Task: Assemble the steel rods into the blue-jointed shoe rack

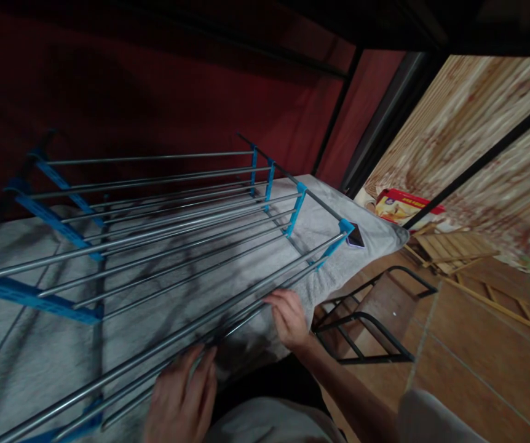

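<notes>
A rack of several long grey metal rods (163, 227) joined by blue plastic side pieces (34, 295) lies on its side across a bed with a grey sheet (25, 344). My left hand (182, 397) rests with its fingers stretched along the nearest rods at the bottom. My right hand (289, 317) is further right, its fingers curled over the same near rods. A dark phone (356, 236) lies on the sheet by the rack's far blue corner (344, 229).
A dark red curtain or wall (154, 92) hangs behind the bed. To the right, a black metal frame with a wooden seat (375, 307) stands on the tiled floor (477, 344). Further back lie wooden slats (454, 249) and a red and yellow box (401, 206).
</notes>
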{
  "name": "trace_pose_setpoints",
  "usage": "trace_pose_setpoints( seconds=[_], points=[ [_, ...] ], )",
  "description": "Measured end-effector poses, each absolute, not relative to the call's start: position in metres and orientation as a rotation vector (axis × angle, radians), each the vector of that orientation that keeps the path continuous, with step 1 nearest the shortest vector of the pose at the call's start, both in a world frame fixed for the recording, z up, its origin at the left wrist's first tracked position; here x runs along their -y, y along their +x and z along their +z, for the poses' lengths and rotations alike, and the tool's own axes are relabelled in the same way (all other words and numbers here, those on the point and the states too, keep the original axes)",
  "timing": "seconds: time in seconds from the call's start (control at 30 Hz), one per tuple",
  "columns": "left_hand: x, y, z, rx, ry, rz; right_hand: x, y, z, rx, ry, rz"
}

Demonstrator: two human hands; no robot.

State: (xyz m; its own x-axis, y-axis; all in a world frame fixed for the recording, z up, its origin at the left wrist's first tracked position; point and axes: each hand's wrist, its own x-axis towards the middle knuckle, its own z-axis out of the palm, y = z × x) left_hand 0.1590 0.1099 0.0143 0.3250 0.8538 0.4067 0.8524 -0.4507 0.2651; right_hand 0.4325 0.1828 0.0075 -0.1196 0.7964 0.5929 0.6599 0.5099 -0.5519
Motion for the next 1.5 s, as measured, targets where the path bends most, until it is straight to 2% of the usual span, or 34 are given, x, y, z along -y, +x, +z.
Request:
trace_pose_setpoints(
  seconds=[0.17,0.27,0.43,0.6,1.5],
  points=[
    [-0.172,0.239,0.045,-1.558,2.720,0.515,-0.192,0.513,-0.010,1.129,-1.570,0.146],
    [-0.194,0.270,0.053,-1.468,2.712,0.395,-0.219,0.553,-0.015,0.929,-1.618,0.240],
    [-0.213,0.294,0.044,-1.380,2.688,0.187,-0.263,0.575,-0.019,1.037,-1.572,0.391],
    [-0.219,0.293,0.040,-1.486,2.642,0.064,-0.272,0.574,-0.023,1.043,-1.597,0.384],
    [-0.219,0.289,0.036,-1.481,2.603,0.088,-0.261,0.557,-0.019,1.037,-1.717,0.338]
  ],
)
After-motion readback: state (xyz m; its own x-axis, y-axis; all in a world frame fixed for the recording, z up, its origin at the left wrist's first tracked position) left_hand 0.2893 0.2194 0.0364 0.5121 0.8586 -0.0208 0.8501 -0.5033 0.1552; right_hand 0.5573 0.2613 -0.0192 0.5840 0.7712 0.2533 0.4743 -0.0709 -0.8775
